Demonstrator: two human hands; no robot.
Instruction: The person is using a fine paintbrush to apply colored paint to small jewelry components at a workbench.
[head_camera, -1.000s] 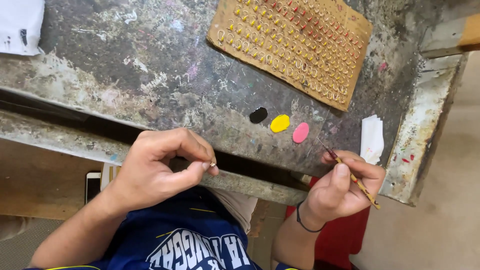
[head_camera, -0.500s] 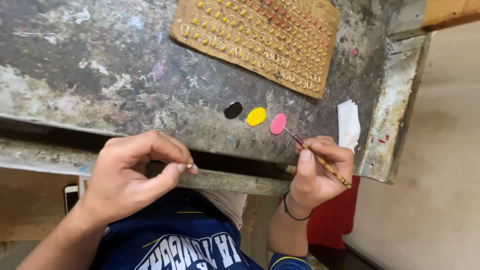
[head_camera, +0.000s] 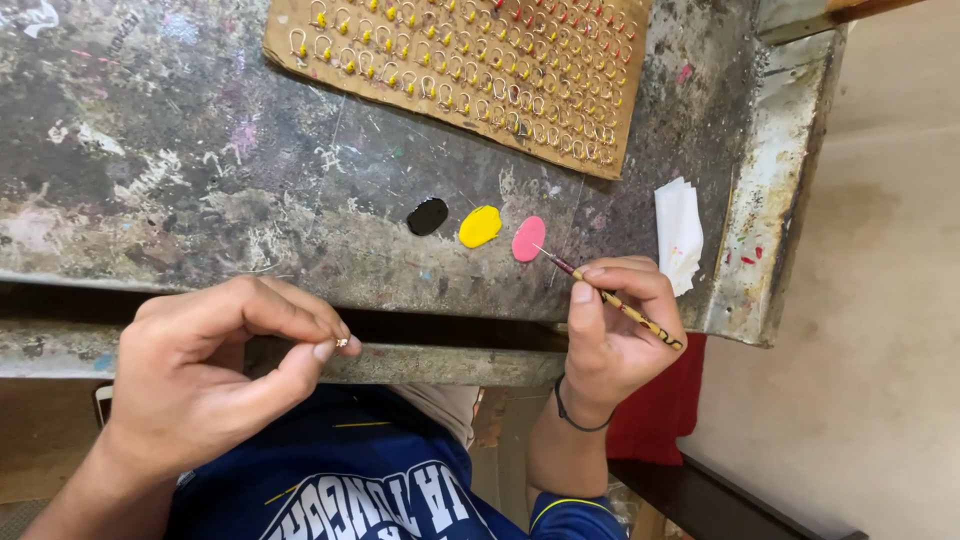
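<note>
Paint blobs (head_camera: 480, 226), cardboard sheet (head_camera: 300, 62), folded tissue (head_camera: 678, 232) around brush (head_camera: 610, 298).

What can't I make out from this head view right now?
- Small piece pinched in the left hand: too small, fingertips cover most of it.
- Brush in the right hand: tip too fine to tell whether it touches the pink paint blob.
- Cardboard sheet: cut off by the top edge.

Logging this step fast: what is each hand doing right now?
Left hand: closed, pinching a tiny metal piece.
Right hand: closed on a thin brush, tip at the pink paint blob.
</note>
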